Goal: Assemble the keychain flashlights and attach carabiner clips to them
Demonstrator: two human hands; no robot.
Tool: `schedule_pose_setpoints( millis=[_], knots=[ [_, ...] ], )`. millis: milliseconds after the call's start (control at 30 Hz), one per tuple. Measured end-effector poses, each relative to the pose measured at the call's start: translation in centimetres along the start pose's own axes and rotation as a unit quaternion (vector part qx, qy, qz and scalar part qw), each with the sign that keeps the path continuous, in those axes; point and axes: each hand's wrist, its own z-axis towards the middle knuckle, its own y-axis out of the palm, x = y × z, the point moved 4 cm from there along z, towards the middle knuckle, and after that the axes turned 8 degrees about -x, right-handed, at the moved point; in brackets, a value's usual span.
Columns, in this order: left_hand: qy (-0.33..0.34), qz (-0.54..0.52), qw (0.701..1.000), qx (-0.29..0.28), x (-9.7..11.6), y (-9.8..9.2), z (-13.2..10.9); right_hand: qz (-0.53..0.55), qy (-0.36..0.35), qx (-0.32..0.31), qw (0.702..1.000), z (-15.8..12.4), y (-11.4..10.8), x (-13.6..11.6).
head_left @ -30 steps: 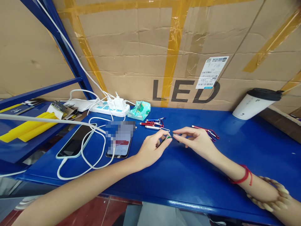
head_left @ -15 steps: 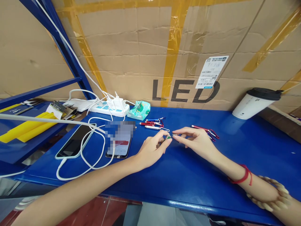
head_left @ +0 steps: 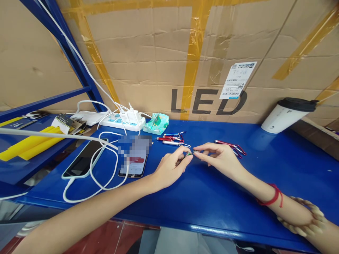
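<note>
Above the blue table [head_left: 212, 204], my left hand [head_left: 173, 165] pinches a small part with a green face [head_left: 188, 154] between thumb and fingertips. My right hand [head_left: 221, 157] faces it, its thumb and index finger closed on a tiny silvery piece [head_left: 195, 151]. The two pieces are very close; whether they touch is too small to tell. Behind my left hand lie a silver pen-shaped light with a clip [head_left: 171, 143], a red one [head_left: 162, 139] and a blue one [head_left: 172, 134]. More red and purple clip lights [head_left: 229, 144] lie behind my right hand.
Two phones [head_left: 86, 158] [head_left: 136, 160] and looped white cables lie at the left. Behind them are a power strip [head_left: 113, 121] and a green packet [head_left: 156, 123]. A lidded cup [head_left: 283, 118] stands at the back right, before a large cardboard box [head_left: 145, 70].
Both hands hold nearly the same pose. The small piece in my right hand has shifted slightly left, toward the green-faced part.
</note>
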Motion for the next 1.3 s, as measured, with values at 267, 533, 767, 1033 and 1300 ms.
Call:
schedule_pose_setpoints(
  millis=[267,533,767,1033,1300],
  knots=[
    [0.001,0.001,1.000,0.000,0.0,0.1,0.0,0.002,0.000,0.001,1.000,-0.1,-0.1,0.0],
    [0.001,0.001,1.000,0.002,0.1,0.1,0.0,0.008,0.004,-0.003,1.000,0.0,0.0,0.0],
    [-0.010,-0.002,1.000,0.009,-0.1,-0.1,0.1,0.029,-0.039,0.008,0.999,0.1,-0.1,-0.1],
    [0.030,0.021,0.999,0.010,0.5,-0.2,0.2,0.002,-0.092,0.021,0.996,-0.7,0.0,-0.9],
    [0.048,0.033,0.998,-0.021,0.6,0.1,0.3,-0.041,-0.096,0.028,0.994,-0.9,0.1,-1.3]
  ],
)
